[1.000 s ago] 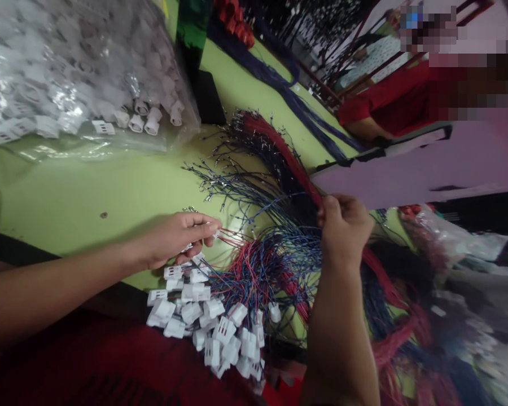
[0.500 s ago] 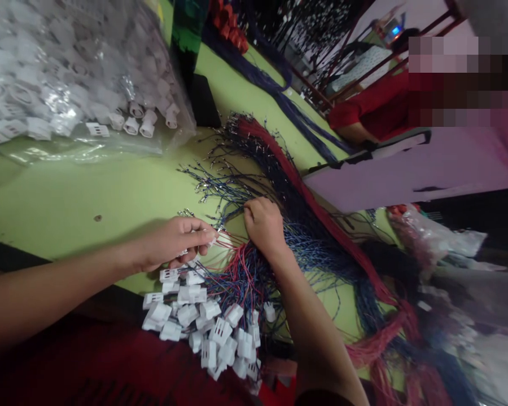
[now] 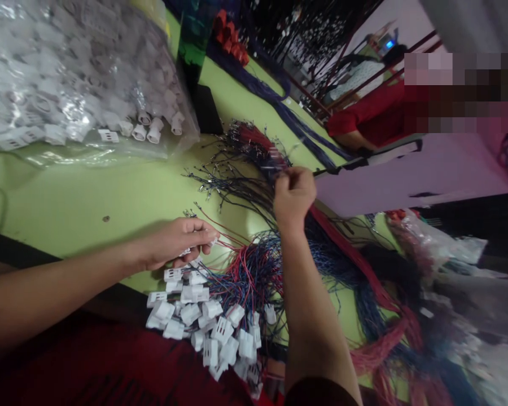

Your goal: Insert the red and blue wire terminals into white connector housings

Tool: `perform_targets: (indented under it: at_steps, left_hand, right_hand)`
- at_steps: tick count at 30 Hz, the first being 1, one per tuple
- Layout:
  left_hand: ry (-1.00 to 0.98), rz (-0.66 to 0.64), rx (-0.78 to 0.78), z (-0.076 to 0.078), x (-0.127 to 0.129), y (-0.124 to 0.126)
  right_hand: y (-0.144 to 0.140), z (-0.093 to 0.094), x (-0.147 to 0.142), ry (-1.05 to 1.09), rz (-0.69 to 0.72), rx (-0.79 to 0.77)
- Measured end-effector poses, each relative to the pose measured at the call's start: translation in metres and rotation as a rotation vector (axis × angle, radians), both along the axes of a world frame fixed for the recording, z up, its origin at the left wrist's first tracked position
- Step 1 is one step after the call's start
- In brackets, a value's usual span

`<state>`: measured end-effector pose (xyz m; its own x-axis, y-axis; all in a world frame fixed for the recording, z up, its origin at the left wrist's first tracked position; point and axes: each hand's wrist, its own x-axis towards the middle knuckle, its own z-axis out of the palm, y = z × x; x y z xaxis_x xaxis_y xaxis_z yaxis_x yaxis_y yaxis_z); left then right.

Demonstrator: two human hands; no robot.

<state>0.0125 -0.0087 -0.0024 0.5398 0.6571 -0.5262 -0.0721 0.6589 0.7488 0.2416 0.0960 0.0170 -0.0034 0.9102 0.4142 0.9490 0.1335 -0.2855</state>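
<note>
My left hand (image 3: 175,243) rests on the green table (image 3: 88,192), its fingertips pinching a small white connector (image 3: 211,241) with a red wire trailing from it. Just below it lies a heap of white connectors (image 3: 207,324) wired with red and blue leads. My right hand (image 3: 293,194) is raised and closed on wires pulled from the long bundle of red, blue and black wires (image 3: 322,248), which runs from the table's middle to the lower right.
A clear bag of white connectors (image 3: 68,84) fills the upper left. Dark blue wire bundles (image 3: 279,96) stretch along the far table. A person in a red top (image 3: 376,113) sits at the upper right beside a pale board (image 3: 406,175). Plastic bags (image 3: 440,242) lie right.
My right hand dropped to the wires near my left hand, then rose up and right, pulling wires from the bundle. My left hand stayed in place on its connector.
</note>
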Motion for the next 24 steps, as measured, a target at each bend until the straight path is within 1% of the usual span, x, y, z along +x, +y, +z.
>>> perform_targets:
  at_steps: [1,4,5,6,8,9,10,11,13,14,15,16,17,18,19,20,22,24]
  left_hand:
    - [0.001,-0.001,-0.004,0.0,0.0,0.0]
    - [0.011,0.003,-0.009,0.0,0.0,0.0]
    - [0.014,0.006,-0.007,0.0,0.0,0.0]
    - [0.015,0.01,-0.005,0.0,0.0,0.0]
    - [0.014,0.011,0.002,0.0,0.0,-0.001]
    - [0.012,0.01,0.004,0.0,0.0,-0.001]
    - [0.01,0.009,0.005,0.0,0.0,-0.001]
    - [0.008,0.009,0.004,0.0,0.0,-0.002]
    - [0.003,0.006,0.002,0.001,0.0,-0.002]
    - [0.004,0.003,0.001,0.001,0.0,-0.001]
    - [0.006,-0.001,-0.001,0.002,0.0,-0.001]
    - [0.01,-0.002,-0.003,0.002,0.0,-0.001]
    - [0.014,0.001,-0.004,0.002,0.0,-0.001]
    - [0.016,0.005,-0.003,0.001,0.0,-0.001]
    - [0.015,0.011,0.0,0.001,0.0,-0.001]
    - [0.012,0.017,0.002,0.0,0.0,-0.001]
    - [0.009,0.025,0.005,-0.001,0.0,-0.001]
    - [0.01,0.023,0.002,-0.002,0.0,-0.001]
  right_hand:
    - [0.004,0.004,0.003,0.002,-0.004,-0.027]
    - [0.011,0.011,0.008,-0.127,0.035,-0.269]
    - [0.012,0.012,0.008,-0.137,0.041,-0.29]
    - [0.012,0.014,0.009,-0.11,0.04,-0.256]
    - [0.013,0.019,0.01,-0.003,0.035,-0.129]
    - [0.012,0.022,0.01,0.041,0.034,-0.116]
    - [0.01,0.026,0.012,0.067,0.036,-0.166]
    - [0.008,0.03,0.013,0.085,0.051,-0.275]
    - [0.001,0.039,0.016,0.162,0.121,-0.552]
    - [-0.003,0.043,0.017,0.247,0.161,-0.644]
    - [-0.006,0.047,0.018,0.365,0.193,-0.67]
    - [-0.008,0.049,0.019,0.496,0.21,-0.635]
    - [-0.01,0.05,0.02,0.609,0.212,-0.567]
    - [-0.011,0.051,0.019,0.665,0.195,-0.503]
    - [-0.011,0.05,0.019,0.663,0.172,-0.465]
    - [-0.01,0.049,0.018,0.616,0.143,-0.454]
    - [-0.008,0.047,0.017,0.481,0.096,-0.477]
    - [-0.004,0.049,0.019,0.443,0.098,-0.469]
